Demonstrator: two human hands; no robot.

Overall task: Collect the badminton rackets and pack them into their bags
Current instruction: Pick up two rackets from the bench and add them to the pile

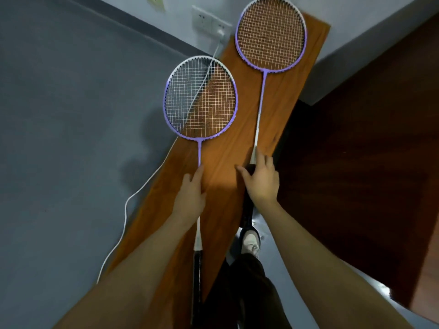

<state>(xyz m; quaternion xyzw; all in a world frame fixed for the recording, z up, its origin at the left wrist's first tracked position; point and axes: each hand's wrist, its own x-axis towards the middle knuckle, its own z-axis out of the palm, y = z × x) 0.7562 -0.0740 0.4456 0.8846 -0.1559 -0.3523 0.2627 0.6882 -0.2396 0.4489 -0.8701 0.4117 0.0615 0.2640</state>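
Two purple-and-white badminton rackets lie lengthwise on a narrow brown wooden board (228, 148). The left racket (200, 97) has its strung head hanging partly past the board's left edge. My left hand (190, 198) lies over its thin shaft and holds it, with one finger stretched along the shaft; the black grip runs back under my forearm. The right racket (270, 34) lies farther away, its head near the board's far end. My right hand (260, 181) grips it where the shaft meets the black handle, thumb spread to the left.
A white cable (126, 210) runs from a plug in the wall socket (209, 21), under the left racket's head and down along the board's left side. Dark brown wood panelling (356, 162) stands on the right. My shoe (250, 241) rests on the grey floor (59, 138) below.
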